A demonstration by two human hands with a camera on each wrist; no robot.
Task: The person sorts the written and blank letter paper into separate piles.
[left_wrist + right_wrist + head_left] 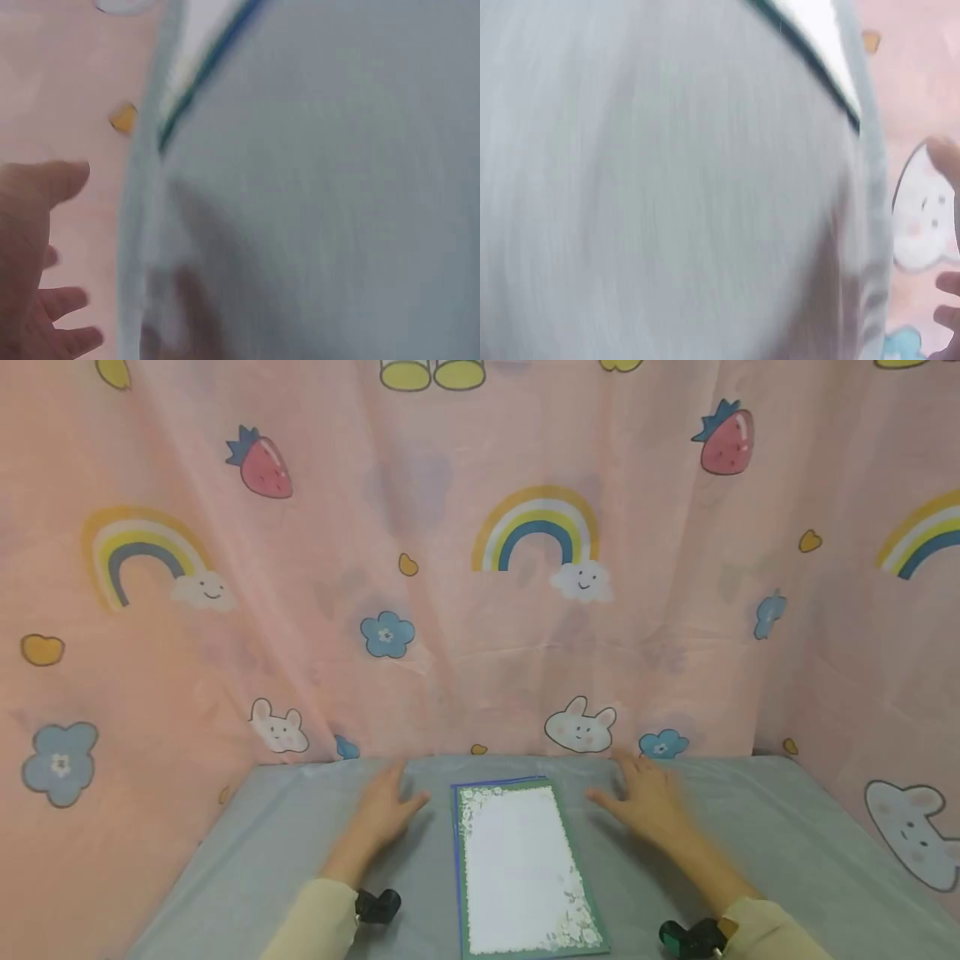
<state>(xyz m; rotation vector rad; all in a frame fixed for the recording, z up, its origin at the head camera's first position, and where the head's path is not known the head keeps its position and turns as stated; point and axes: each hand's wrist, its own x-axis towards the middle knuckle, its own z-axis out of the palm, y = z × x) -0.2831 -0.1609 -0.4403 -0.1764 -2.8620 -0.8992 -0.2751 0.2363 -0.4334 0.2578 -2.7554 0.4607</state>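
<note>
Reference part: a white floral-printed sheet with a green border (517, 868), lying flat on the grey-covered desk (247, 860), between my two grips. A blue layer (455, 827) projects from beneath it along the left and far edges.

Position: the sheet lies to the right of my left grip (384, 806) and to the left of my right grip (647, 797). Its long axis runs away from me, toward the pink printed curtain (450, 693). Both grips stand level with its far end. The left thumb is slightly nearer its edge than the right; neither touches it.

Grip state: left, thumb and fingers apart, holding nothing. Right, thumb and fingers apart, holding nothing. I cannot tell from these views whether either grip touches the desk.

Markings: no brand, label or writing can be read on the sheet. Its print is white flowers, densest at the far-left and near-right corners.
</note>
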